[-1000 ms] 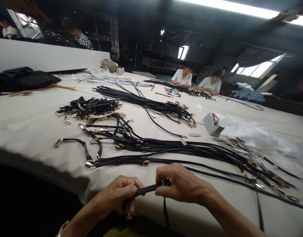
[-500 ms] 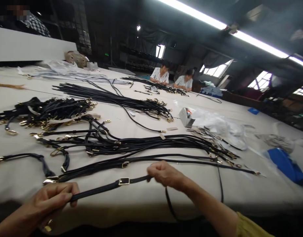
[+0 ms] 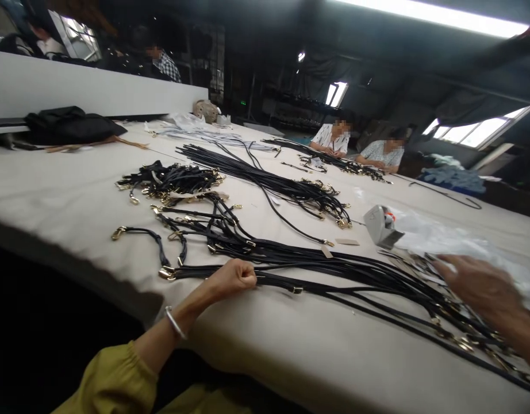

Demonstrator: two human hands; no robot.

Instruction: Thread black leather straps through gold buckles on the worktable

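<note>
Black straps [image 3: 334, 270] with gold buckles and clasps lie lengthwise near the front edge of the table. My left hand [image 3: 234, 277], with a silver bangle at its wrist, is closed in a fist over the front straps; its fingers are wrapped round a strap there. My right hand [image 3: 478, 284] is at the right, blurred, its fingers stretched out over the tools and strap ends beside the clear plastic. A tape dispenser [image 3: 380, 227] stands to the left of that hand. Short straps [image 3: 170, 179] are heaped farther left.
A bundle of long straps [image 3: 265, 175] lies mid-table. Clear plastic [image 3: 441, 230] spreads at the right. A black bag [image 3: 73, 125] rests at the back left by a white partition [image 3: 96, 83]. Two people [image 3: 334, 138] sit across the table.
The view has swung left. My left hand has moved onto the straps on the table. The strap held between both hands has been lowered, and my right hand has let go and reached right, opening.
</note>
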